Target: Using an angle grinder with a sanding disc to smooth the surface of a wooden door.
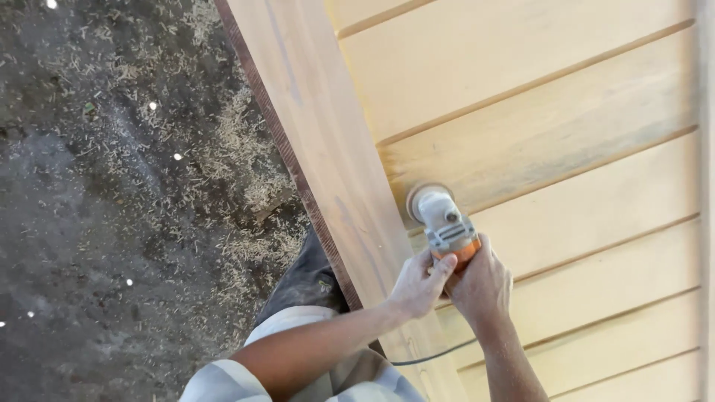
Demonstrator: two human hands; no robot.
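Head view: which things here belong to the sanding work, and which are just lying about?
In use:
- sander, gripped by left hand and right hand
- grooved wooden panel
- sander's cable

Lying about:
- wood shavings on the ground

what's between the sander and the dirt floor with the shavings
In the head view, the wide wooden frame board runs between the sander and the shaving-strewn ground, its dark edge facing the ground.
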